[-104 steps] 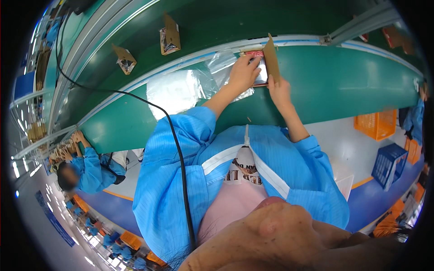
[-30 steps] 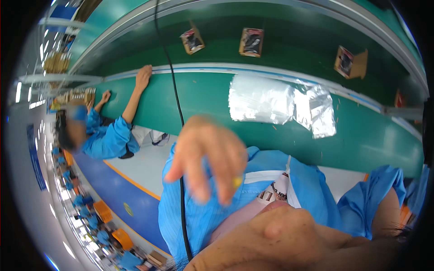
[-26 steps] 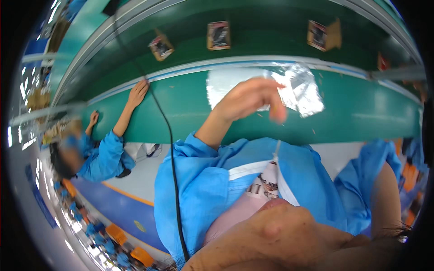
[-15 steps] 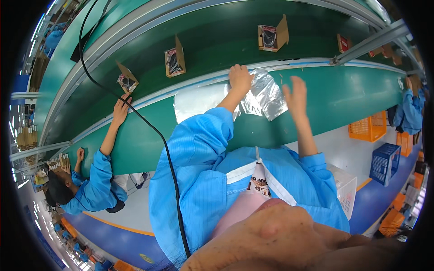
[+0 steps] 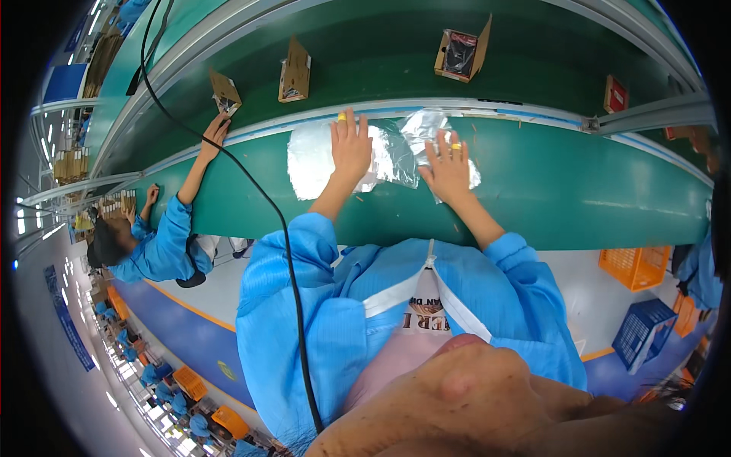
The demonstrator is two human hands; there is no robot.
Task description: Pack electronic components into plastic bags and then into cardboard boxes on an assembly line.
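Observation:
My left hand lies flat with its fingers stretched out, over a pile of shiny silvery plastic bags. A yellow band circles one of its fingers. My right hand, also with a yellow finger band, is spread over a crumpled silvery bag just to the right, its fingers apart. Parts of the bags are hidden under both hands. Neither hand grips anything.
Beyond a metal rail, open cardboard boxes stand on the green surface: one with a dark wrapped item, one further left. A co-worker's hand touches another box. A black cable crosses the view.
My left hand has moved left, from the crumpled bag onto the pile. My right hand has come left and down onto the crumpled bag. The view has shifted a little.

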